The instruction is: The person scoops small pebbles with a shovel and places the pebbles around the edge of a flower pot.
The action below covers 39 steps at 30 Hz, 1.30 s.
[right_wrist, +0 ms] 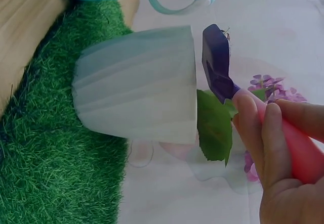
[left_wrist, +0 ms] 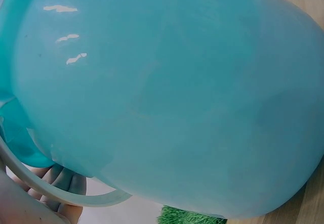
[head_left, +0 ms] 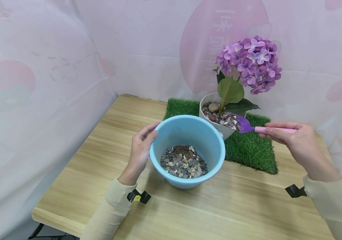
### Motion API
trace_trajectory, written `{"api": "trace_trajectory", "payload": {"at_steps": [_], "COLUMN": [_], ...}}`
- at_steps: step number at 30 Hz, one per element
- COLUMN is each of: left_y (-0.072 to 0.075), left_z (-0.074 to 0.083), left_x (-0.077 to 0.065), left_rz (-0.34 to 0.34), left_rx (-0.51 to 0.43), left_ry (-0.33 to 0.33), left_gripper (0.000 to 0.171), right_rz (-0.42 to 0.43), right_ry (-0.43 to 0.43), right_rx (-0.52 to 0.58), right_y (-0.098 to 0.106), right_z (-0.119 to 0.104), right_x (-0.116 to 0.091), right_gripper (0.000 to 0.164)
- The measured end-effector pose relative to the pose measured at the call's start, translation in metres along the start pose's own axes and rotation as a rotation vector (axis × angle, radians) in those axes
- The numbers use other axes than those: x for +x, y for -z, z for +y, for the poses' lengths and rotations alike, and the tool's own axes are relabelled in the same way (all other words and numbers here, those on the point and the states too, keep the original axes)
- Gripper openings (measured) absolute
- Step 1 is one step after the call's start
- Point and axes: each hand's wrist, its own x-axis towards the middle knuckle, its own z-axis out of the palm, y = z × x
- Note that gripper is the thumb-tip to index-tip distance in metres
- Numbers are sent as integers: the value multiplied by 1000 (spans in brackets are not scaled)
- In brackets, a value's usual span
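My left hand (head_left: 141, 148) grips the rim of a light blue bucket (head_left: 185, 131), which stands on the table. Pebbles (head_left: 182, 163) and some brown soil cover its bottom. In my right hand (head_left: 301, 140) is a small garden trowel with a pink handle (head_left: 281, 130) and a purple blade (head_left: 244, 124). The blade is above the rim of a white flowerpot (right_wrist: 136, 85). Stones show at the blade; I cannot tell which lie on it and which in the pot. A purple hydrangea (head_left: 250, 63) with green leaves rises from the stone-filled pot.
The pot stands on a green artificial grass mat (head_left: 251, 150), behind and right of the bucket. A pale wooden table (head_left: 99, 170) carries everything. Printed white-and-pink cloth (head_left: 147, 73) hangs behind and at the sides. The bucket's pale handle (left_wrist: 76, 198) hangs near my left fingers.
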Motion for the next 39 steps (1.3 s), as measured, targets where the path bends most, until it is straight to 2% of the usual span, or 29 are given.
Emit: {"api": "trace_trajectory", "payload": {"at_steps": [4,11,19,26,29,33,39], "left_y": [0,0,1,0,0,0,0], "left_z": [0,-1,0,0,0,1,1], "left_x": [0,0,0,0,0,0,0], "left_rz": [-2,-1,-4,2,2,5,4], "left_rx": [-9,-10,-4,-8,-10,-8,-6], "left_ry": [-2,-4,-6,-1,1,4,9], "left_gripper": [37,36,37,38,38,37,37], "right_rz": [-4,10,18,3,2,10,40], "right_ry": [-13,22,41,113,140,166,168], "right_rx": [-11,112,117,267,284,264,135], "right_y": [0,0,2,5,8,10,13], "right_z": [2,5,7,15,18,20,23], "right_x": [8,25,42,55,60,64,71], "right_gripper": [56,47,49,37,35,37,40]}}
